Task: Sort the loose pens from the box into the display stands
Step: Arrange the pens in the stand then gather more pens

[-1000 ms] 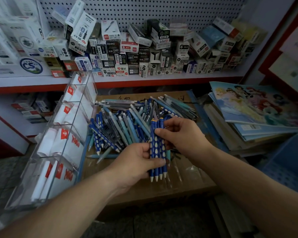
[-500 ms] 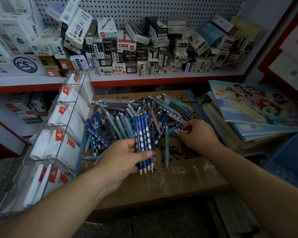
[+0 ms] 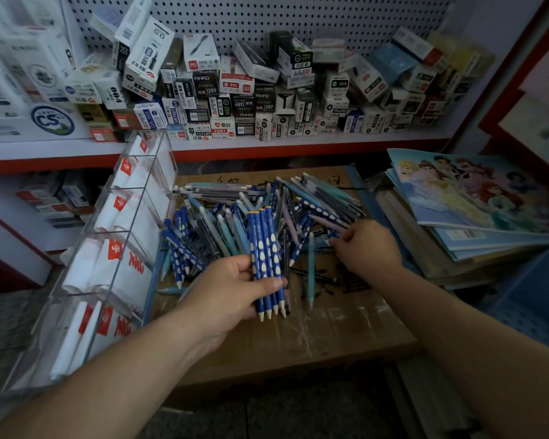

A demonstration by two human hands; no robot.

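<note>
Just four blue pens (image 3: 266, 248) in left hand (image 3: 232, 293)

Right fingers (image 3: 346, 237) partly hidden among pens (image 3: 216, 229).

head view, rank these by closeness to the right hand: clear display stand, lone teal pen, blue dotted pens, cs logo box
1. Teal pen, on the cardboard just left of the right hand.
2. Blue dotted pens, gripped in the left hand, centre.
3. Clear display stand, left edge of the cardboard.
4. CS logo box, on the shelf, upper left.
</note>
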